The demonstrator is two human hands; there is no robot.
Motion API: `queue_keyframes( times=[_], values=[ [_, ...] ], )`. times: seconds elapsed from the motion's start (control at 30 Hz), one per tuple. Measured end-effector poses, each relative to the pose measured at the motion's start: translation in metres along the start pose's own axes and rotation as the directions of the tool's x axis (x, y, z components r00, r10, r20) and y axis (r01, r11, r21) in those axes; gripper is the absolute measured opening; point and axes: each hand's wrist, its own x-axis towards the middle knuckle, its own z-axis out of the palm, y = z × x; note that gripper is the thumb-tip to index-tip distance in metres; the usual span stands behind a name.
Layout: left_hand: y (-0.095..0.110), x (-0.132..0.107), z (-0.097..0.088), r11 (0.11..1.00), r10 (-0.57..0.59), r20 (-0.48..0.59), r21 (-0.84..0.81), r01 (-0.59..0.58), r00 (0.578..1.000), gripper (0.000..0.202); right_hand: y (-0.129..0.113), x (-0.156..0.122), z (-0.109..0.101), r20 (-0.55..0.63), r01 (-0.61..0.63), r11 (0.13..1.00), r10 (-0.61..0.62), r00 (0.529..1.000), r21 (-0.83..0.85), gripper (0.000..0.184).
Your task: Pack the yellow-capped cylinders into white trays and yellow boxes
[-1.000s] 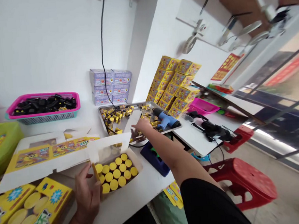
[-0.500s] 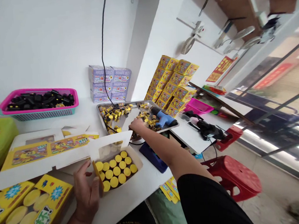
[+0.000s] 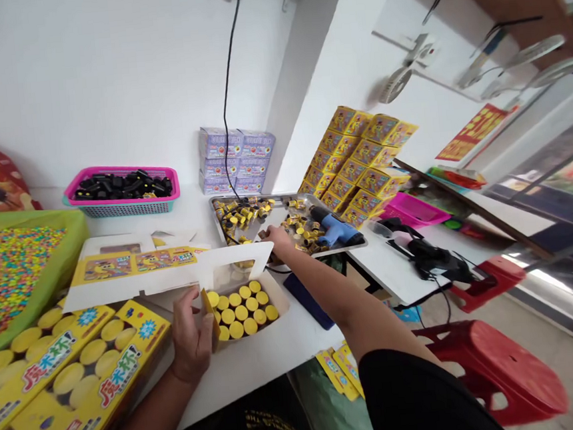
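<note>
My left hand (image 3: 191, 334) grips the left side flap of an open carton (image 3: 275, 289), thumb and fingers on either side of it. Rows of round yellow-capped tubs (image 3: 241, 312) stand packed inside, and its windowed lid (image 3: 230, 263) is raised. My right hand (image 3: 279, 238) reaches over the near edge of a metal tray (image 3: 286, 209). Its fingers are bent together at small brown pieces there; exactly what they hold is hidden. Loose yellow-capped tubs (image 3: 249, 211) lie in the tray, along with a blue heat gun (image 3: 338, 227).
Filled yellow cartons (image 3: 129, 362) lie front left, near a green-lined bin of coloured candies (image 3: 15, 272). Behind are a flattened carton (image 3: 135, 265), a pink basket of black parts (image 3: 123, 186), purple boxes (image 3: 236, 156) and stacked yellow boxes (image 3: 357, 162). A red stool (image 3: 511, 369) stands right.
The view has swung left, so everything sits further right and the candy bin shows more. My left hand stays at the carton flap; my right hand stays at the tray, its fingers shifted slightly.
</note>
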Motion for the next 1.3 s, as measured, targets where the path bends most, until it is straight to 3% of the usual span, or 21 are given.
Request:
queue_keyframes(
  times=[0.1,0.27,0.33,0.4,0.47,0.5,0.53,0.57,0.63,0.7,0.73,0.83,0.97,1.03,1.1,1.2,1.3],
  values=[
    [0.0,0.0,0.0,1.0,-0.002,-0.012,-0.008,0.002,1.0,0.048,0.005,0.005,-0.012,-0.025,-0.071,0.957,0.081,0.996,0.281,0.029],
    [0.011,0.007,-0.008,0.993,0.104,-0.096,0.063,-0.099,0.99,0.043,0.019,-0.006,-0.059,-0.049,-0.052,0.744,0.113,0.992,0.666,0.028],
    [0.02,0.011,-0.012,0.989,0.139,-0.12,0.073,-0.131,0.983,0.04,0.027,-0.027,-0.079,-0.088,0.038,0.545,0.067,0.994,0.838,0.03],
    [0.034,0.014,-0.016,0.991,0.137,-0.125,0.017,-0.136,0.983,0.038,0.032,-0.059,-0.092,-0.149,0.148,0.21,-0.011,0.989,0.966,0.036],
    [0.053,0.018,-0.016,0.987,0.041,-0.086,-0.152,-0.054,0.995,0.032,0.029,-0.098,-0.094,-0.219,0.214,-0.065,-0.077,0.973,0.975,0.039],
    [0.064,0.021,-0.015,0.961,-0.051,-0.034,-0.272,0.04,0.998,0.029,0.023,-0.119,-0.09,-0.24,0.229,-0.117,-0.098,0.966,0.967,0.038],
    [0.076,0.024,-0.013,0.901,-0.163,0.049,-0.4,0.169,0.985,0.03,0.015,-0.139,-0.084,-0.254,0.239,-0.139,-0.107,0.961,0.961,0.037],
    [0.088,0.029,-0.009,0.798,-0.277,0.161,-0.511,0.32,0.947,0.035,0.005,-0.158,-0.076,-0.264,0.248,-0.147,-0.106,0.959,0.958,0.035],
    [0.109,0.038,-0.001,0.527,-0.429,0.378,-0.634,0.567,0.821,0.055,-0.019,-0.192,-0.053,-0.317,0.308,-0.121,-0.061,0.946,0.944,0.033],
    [0.122,0.046,0.007,0.311,-0.474,0.521,-0.655,0.689,0.71,0.068,-0.041,-0.217,-0.027,-0.398,0.398,-0.033,0.006,0.917,0.917,0.035],
    [0.125,0.049,0.01,0.254,-0.501,0.543,-0.653,0.714,0.674,0.07,-0.05,-0.226,-0.014,-0.429,0.428,0.018,0.027,0.903,0.903,0.036],
    [0.124,0.049,0.015,0.193,-0.62,0.492,-0.659,0.727,0.611,0.07,-0.067,-0.239,0.015,-0.432,0.427,0.119,0.02,0.902,0.897,0.039],
    [0.12,0.044,0.012,0.189,-0.709,0.411,-0.673,0.715,0.573,0.063,-0.071,-0.237,0.028,-0.404,0.397,0.164,0.014,0.914,0.903,0.041],
    [0.122,0.045,0.009,0.19,-0.716,0.395,-0.683,0.706,0.575,0.058,-0.072,-0.235,0.027,-0.403,0.395,0.144,0.033,0.915,0.907,0.04],
    [0.125,0.048,0.007,0.132,-0.725,0.402,-0.716,0.686,0.56,0.053,-0.073,-0.235,0.024,-0.379,0.376,0.069,0.037,0.925,0.924,0.035],
    [0.127,0.058,0.005,-0.052,-0.749,0.465,-0.752,0.657,0.472,0.043,-0.074,-0.237,0.024,-0.352,0.352,-0.037,0.009,0.936,0.935,0.03],
    [0.124,0.068,0.007,-0.157,-0.778,0.516,-0.712,0.684,0.359,0.031,-0.073,-0.238,0.026,-0.379,0.38,0.032,-0.04,0.925,0.924,0.03]
  ],
)
